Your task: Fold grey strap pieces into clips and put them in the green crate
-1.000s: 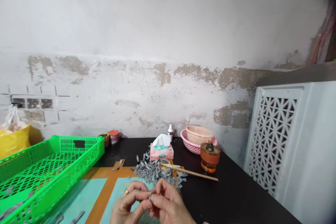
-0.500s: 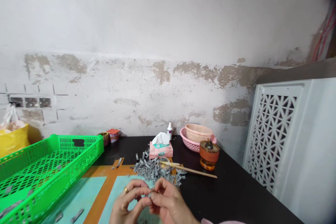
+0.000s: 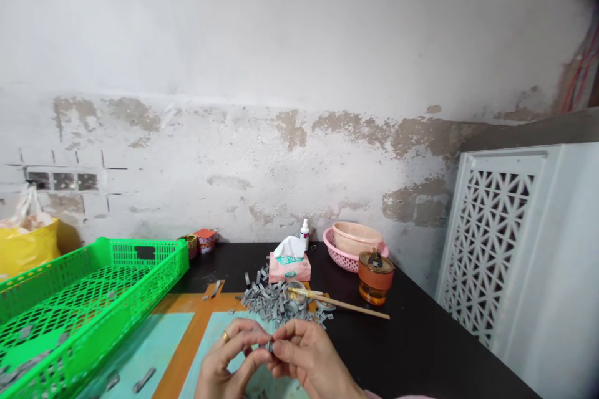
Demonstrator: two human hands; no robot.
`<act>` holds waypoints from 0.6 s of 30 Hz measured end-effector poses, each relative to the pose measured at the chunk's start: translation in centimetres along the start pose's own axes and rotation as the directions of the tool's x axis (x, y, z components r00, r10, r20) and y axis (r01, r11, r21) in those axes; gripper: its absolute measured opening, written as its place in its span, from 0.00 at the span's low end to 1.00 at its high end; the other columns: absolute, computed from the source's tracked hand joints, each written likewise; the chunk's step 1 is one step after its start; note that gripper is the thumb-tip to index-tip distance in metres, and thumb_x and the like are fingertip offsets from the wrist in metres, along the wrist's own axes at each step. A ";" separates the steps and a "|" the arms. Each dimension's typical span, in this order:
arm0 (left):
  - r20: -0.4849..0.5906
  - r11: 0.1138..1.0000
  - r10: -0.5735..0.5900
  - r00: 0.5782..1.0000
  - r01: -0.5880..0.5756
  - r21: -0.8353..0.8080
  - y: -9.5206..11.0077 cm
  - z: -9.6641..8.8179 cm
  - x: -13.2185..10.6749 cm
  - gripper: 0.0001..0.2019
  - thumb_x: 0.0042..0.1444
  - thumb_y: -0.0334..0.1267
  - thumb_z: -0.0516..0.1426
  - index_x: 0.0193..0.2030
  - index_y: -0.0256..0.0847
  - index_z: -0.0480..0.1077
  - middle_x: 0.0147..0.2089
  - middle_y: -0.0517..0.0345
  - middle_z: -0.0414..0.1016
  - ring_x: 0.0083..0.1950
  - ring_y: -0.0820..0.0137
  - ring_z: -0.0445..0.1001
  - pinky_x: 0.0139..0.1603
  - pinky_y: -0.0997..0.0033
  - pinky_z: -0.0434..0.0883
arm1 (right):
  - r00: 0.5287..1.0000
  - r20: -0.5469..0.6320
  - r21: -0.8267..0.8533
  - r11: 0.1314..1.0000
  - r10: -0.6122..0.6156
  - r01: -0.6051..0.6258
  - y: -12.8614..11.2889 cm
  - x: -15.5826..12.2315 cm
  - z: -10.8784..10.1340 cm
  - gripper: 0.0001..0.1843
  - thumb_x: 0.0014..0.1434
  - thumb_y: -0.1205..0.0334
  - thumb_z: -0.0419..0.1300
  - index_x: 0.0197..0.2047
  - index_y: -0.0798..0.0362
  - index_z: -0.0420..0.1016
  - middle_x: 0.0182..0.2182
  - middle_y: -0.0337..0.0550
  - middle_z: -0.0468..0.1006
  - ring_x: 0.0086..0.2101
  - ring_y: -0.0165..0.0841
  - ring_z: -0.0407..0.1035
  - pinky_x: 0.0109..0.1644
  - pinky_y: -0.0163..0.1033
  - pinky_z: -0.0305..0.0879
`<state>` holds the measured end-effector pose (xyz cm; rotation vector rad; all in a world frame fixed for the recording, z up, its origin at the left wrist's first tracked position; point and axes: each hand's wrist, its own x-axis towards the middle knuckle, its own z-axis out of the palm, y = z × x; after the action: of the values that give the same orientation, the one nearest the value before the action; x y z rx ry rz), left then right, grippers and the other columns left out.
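Note:
A small grey strip piece [image 3: 268,346] is pinched between the fingertips of both hands, low in the middle of the head view. My left hand [image 3: 233,358], with a gold ring on one finger, is closed on its left side. From the right, my right hand [image 3: 309,358] grips it with thumb and fingers; much of the piece is hidden by the fingertips. Just beyond the hands lies a heap of grey strips [image 3: 269,300]. A brush with a wooden handle [image 3: 350,305] rests across a small glass jar [image 3: 294,302] amid the heap.
A green plastic crate [image 3: 140,287] holding some grey strips stands at left. Behind the heap is a tissue box [image 3: 290,269] with a white bottle [image 3: 304,235]. Pink basins [image 3: 356,238] and an amber jar [image 3: 375,280] stand at right. Loose strips [image 3: 144,380] lie on the pale green mat [image 3: 154,343].
Both hands stay together on the grey piece, with the fingers slightly shifted; more of the piece shows between them. The whole view has moved slightly, with the surroundings a little further right.

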<state>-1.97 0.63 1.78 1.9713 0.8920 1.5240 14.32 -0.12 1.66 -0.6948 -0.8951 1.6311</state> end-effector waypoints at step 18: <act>0.056 0.969 -0.131 0.990 0.140 -0.205 -1.3 0.7 -0.5 0.05 0.47 0.42 0.67 0.29 0.46 0.82 0.31 0.54 0.77 0.33 0.62 0.76 0.35 0.67 0.74 | 0.993 0.112 0.099 0.995 -0.032 0.021 0.0 -0.3 0.3 0.26 0.33 0.61 0.76 0.26 0.53 0.61 0.20 0.32 0.71 0.21 0.25 0.65 0.26 0.31 0.54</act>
<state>-1.64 1.08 0.36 1.7501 0.7970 1.4308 14.18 -0.49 1.83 -0.5246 -0.8951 1.6925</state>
